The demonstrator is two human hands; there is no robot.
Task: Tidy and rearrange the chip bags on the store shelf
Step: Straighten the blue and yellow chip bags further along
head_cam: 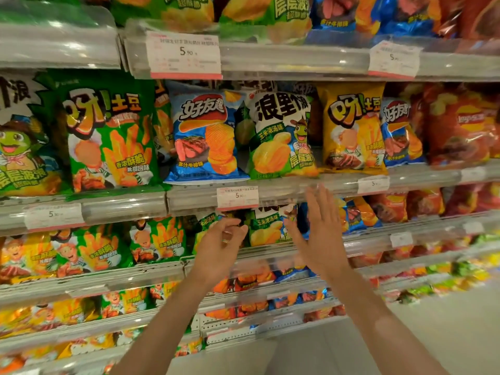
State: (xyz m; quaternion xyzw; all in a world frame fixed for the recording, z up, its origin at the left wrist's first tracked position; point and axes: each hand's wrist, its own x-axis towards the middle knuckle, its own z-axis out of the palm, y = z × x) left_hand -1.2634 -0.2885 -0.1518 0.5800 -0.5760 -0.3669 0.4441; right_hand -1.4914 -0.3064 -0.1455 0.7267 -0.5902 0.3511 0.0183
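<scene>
Left hand [220, 242] fingers loosely curled, empty. Right hand [320, 228] flat, fingers spread, empty. Between them, just behind: green-white corn chip bag [266, 228]. Above hands: blue steak chip bag [205, 133], yellow bag [351, 128] on shelf rail [284, 193].

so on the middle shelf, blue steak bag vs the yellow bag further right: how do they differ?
The blue bag shows ridged chips beside a steak; the yellow bag shows fry-like sticks and a cartoon figure. The blue bag leans, its top tipped left; the yellow bag stands nearly straight. The blue bag's right edge is overlapped by the white-and-green bag; the yellow bag's front is fully visible. Both stand front-facing on the same shelf rail, untouched by either hand.
</scene>
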